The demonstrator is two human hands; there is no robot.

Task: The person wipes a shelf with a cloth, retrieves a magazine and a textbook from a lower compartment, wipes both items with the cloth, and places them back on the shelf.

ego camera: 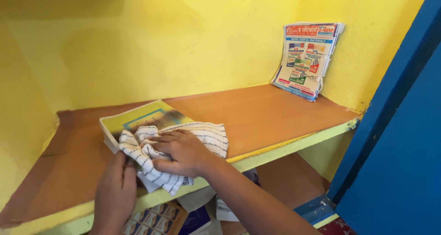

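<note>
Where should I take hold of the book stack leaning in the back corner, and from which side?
Probably grip the book stack by its upper left edge, coming from the front-left: it leans tilted against the yellow wall on the right, so that edge looks free while the right side sits close against the wall.

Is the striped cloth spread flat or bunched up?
Bunched: the striped cloth is crumpled under the right hand, draped over the yellow book.

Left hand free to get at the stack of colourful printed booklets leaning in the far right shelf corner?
Probably not as things stand: the left hand steadies the yellow-covered book near the front edge, the booklet stack is far across, and the right hand lies between.
</note>
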